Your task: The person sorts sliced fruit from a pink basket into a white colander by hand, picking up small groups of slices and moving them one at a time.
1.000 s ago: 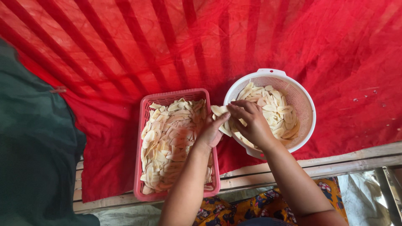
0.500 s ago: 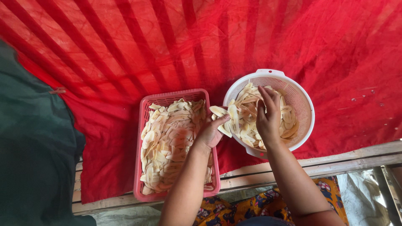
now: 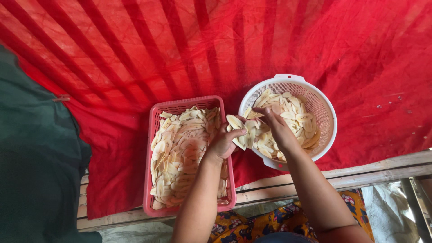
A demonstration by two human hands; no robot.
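over the red cloth point(image 3: 135, 63), the left hand point(image 3: 223, 143) is gripping slices point(image 3: 237, 130) in closed fingers; the right hand point(image 3: 278, 127), fingers curled, is reaching into the colander point(image 3: 326, 105) beside the pink basket point(image 3: 150, 135).

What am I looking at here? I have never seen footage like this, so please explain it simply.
The view comes from a camera worn on a person's head, looking down at their two bare hands. The left hand holds a few pale slices. The right hand reaches into a white round colander with more slices inside. Beside it sits a pink rectangular basket full of the same slices. Both containers rest on a red cloth spread over wooden planks. A dark green cloth lies at the left.
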